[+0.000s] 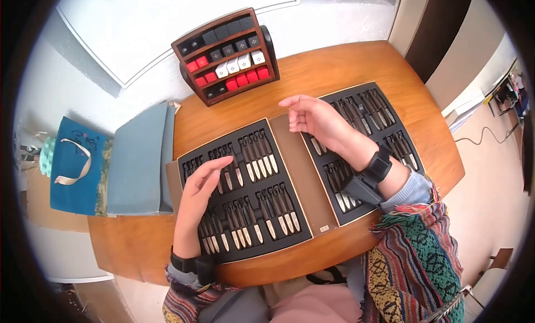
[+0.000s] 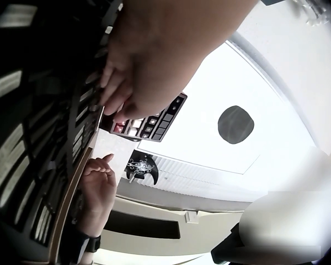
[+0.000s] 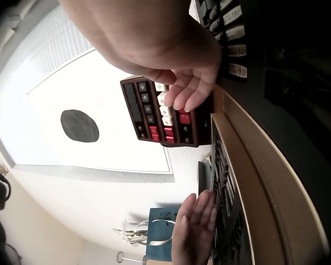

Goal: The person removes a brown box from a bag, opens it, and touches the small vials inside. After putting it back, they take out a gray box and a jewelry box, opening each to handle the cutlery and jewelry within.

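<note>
A two-panel folding case lies open on the table, its black left tray [image 1: 253, 185] and right tray [image 1: 361, 143] filled with rows of slim dark pieces with pale, pointed ends [image 1: 259, 166]. My left hand [image 1: 196, 190] hovers over the left tray's outer side, fingers nearly straight and pointing across the rows. In the right wrist view that left hand [image 3: 196, 226] shows an empty palm. My right hand [image 1: 319, 122] is above the right tray's inner far corner, near the brown spine [image 1: 295, 156]. Its fingers are loosely bent and nothing shows in them.
Behind the case stands a small wooden rack [image 1: 225, 58] holding red, white and black cubes. A blue-grey box [image 1: 139, 161] and a blue bag [image 1: 75, 175] with a ribbon handle are at the left. The wooden table's [image 1: 412, 80] curved edge runs along the right.
</note>
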Motion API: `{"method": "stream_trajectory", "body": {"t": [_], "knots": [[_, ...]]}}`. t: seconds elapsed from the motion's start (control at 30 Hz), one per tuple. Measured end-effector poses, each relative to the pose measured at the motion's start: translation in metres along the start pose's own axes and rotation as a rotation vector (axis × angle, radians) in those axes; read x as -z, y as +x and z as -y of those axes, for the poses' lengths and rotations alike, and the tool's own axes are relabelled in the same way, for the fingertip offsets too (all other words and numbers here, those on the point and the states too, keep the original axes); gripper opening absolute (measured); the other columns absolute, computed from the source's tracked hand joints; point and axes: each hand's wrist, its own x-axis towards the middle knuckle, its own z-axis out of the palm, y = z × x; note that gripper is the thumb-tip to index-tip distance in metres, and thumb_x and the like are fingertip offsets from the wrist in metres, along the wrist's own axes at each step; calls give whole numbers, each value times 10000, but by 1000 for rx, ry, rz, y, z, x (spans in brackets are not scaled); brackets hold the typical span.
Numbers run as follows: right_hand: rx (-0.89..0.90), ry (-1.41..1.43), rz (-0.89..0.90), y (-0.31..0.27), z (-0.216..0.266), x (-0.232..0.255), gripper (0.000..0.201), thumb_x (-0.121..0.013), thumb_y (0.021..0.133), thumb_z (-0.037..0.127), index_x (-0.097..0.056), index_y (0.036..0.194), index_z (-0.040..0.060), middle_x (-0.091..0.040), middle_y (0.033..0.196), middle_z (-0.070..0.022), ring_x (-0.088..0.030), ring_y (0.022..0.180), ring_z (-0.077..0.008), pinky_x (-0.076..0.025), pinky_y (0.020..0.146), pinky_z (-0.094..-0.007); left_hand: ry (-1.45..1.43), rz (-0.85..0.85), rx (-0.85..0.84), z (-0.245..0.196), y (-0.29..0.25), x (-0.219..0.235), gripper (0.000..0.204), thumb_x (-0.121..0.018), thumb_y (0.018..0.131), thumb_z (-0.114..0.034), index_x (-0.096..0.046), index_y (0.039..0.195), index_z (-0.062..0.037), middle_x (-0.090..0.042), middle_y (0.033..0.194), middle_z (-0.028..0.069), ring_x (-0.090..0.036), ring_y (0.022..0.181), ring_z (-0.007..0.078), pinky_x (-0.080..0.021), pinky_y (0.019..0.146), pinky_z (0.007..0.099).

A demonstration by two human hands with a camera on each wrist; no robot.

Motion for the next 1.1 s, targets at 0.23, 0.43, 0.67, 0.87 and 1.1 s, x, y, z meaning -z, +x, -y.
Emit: {"method": "stream_trajectory", "body": {"t": [0.23, 0.43, 0.67, 0.87, 1.1], "knots": [[-23, -24, -20, 0, 2, -1, 252, -452, 951, 115, -584, 1146, 25, -586, 765, 0, -581, 749, -129, -491, 780, -273, -105, -59, -9, 6, 0, 2, 287, -486, 1011, -133, -623, 1219, 10, -638, 1236, 87, -555, 1196, 172, -379, 1052, 298], [-24, -19, 19, 4, 2, 4, 242, -441, 962, 101, -584, 1143, 29, -602, 785, -17, -609, 773, -138, -524, 780, -290, -74, -45, -37, 6, -1, 4, 277, -483, 1013, -133, -633, 1197, 11, -653, 1207, 80, -567, 1169, 162, -394, 1030, 293], [-78, -145, 0, -5, 11, 3, 255, -427, 965, 116, -581, 1149, 30, -618, 814, -31, -623, 794, -152, -550, 799, -318, -115, -35, -82, 17, 1, 7, 273, -482, 1014, -146, -632, 1181, 11, -660, 1181, 76, -576, 1150, 154, -399, 1031, 295], [-5, -824, -48, -61, 81, 10, 314, -460, 978, 181, -564, 1240, 42, -629, 1026, -87, -608, 998, -188, -494, 912, -335, -111, -16, -91, 15, 1, 5, 256, -479, 1013, -139, -642, 1152, 0, -663, 1156, 65, -580, 1137, 149, -404, 1022, 286], [70, -1933, -169, -119, 84, 73, 482, -537, 971, 256, -444, 1400, 59, -504, 1320, -183, -494, 1206, -355, -396, 1042, -414, -79, -4, -119, 16, 1, 5, 258, -474, 1010, -120, -635, 1164, 10, -662, 1160, 81, -586, 1138, 167, -403, 1018, 293]]}}
